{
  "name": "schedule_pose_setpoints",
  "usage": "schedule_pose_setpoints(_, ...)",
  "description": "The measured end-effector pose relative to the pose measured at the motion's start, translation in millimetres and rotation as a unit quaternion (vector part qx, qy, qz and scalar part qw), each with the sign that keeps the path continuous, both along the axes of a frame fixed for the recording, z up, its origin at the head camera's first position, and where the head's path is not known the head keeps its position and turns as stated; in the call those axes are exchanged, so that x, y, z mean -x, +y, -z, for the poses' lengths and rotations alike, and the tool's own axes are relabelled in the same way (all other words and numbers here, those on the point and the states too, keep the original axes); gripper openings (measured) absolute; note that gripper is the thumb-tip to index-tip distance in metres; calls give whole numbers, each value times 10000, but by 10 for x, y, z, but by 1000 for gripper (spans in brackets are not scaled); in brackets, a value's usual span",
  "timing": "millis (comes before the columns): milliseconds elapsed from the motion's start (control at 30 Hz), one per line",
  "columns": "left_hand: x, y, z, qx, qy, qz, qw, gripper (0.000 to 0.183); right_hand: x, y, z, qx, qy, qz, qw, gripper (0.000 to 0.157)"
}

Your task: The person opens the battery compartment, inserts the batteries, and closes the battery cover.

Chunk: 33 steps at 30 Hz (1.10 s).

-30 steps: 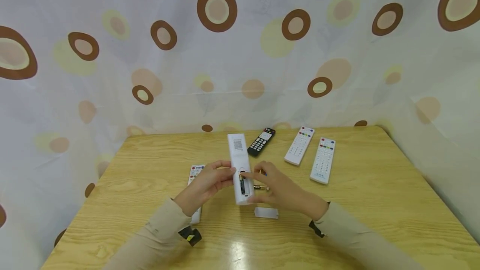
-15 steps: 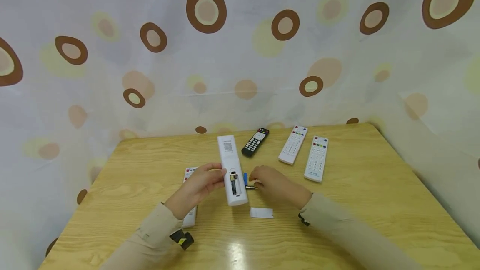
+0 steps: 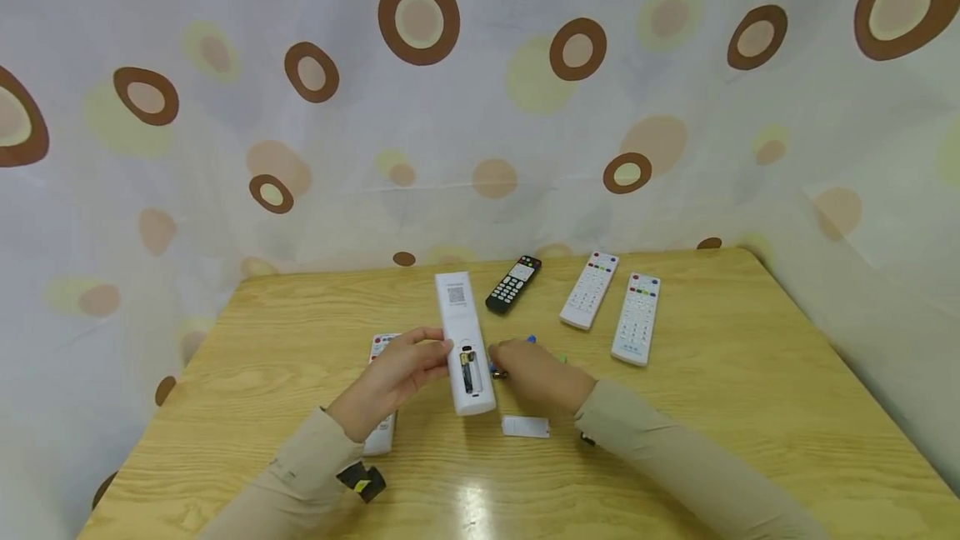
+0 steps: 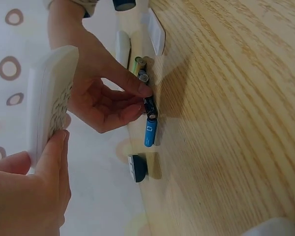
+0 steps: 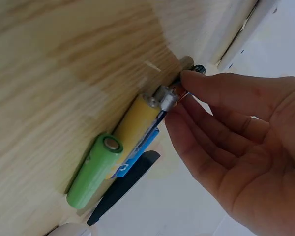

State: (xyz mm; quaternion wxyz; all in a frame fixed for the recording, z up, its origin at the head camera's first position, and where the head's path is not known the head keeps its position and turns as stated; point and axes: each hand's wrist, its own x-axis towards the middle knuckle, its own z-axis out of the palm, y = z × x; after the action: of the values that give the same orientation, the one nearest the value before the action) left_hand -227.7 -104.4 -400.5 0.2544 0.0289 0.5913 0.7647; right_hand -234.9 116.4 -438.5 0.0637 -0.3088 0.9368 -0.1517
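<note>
My left hand (image 3: 401, 373) grips a white remote control (image 3: 461, 307) by its side, back facing up. Its battery compartment lies uncovered, with one black-and-gold battery (image 3: 466, 373) in it beside a bare slot. Just right of the remote, my right hand (image 3: 536, 377) pinches a dark battery with a copper end (image 5: 181, 90) between thumb and fingers, down at the table. Around it lie a green battery (image 5: 94, 172), a yellow battery (image 5: 136, 123) and a blue battery (image 4: 150, 132). In the head view my right hand hides most of them.
A white battery cover (image 3: 526, 427) lies nearer on the wooden table (image 3: 300, 332). Behind stand out a black remote (image 3: 514, 284) and two white remotes, one left (image 3: 590, 290) and one right (image 3: 636, 319). Another white remote (image 3: 381, 436) lies partly under my left hand.
My right hand has left the compartment of the held remote and moved down to the loose batteries, where its fingers now pinch one. The left hand keeps holding the remote.
</note>
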Motion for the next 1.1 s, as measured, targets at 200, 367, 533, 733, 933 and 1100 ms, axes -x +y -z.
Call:
schedule_pose_setpoints(200, 5, 23, -17, 62, -143, -215, 9996, 35, 32, 64, -4, 525, -418, 39, 9977, 15)
schedule_pose_setpoints(367, 10, 30, -8, 92, -171, -316, 9993, 32, 50, 161, -75, 980, -524, -40, 9938, 14)
schedule_pose_setpoints(533, 10, 34, -7, 174, -138, -342, 9992, 31, 90, 305, -126, 1678, -486, -166, 9845, 20)
schedule_pose_setpoints(733, 6, 37, -22, 218, -156, -381, 9989, 30, 89, 440, -191, 2465, -604, -101, 9672, 32)
schedule_pose_setpoints(933, -5, 43, -38, 154, -131, -341, 9992, 27, 48, 512, -199, 3300, -823, 66, 9404, 30)
schedule_pose_setpoints(1100, -23, 56, -54, 152, -168, -330, 9992, 28, -55, 465, -242, 4212, -1363, 343, 8960, 26)
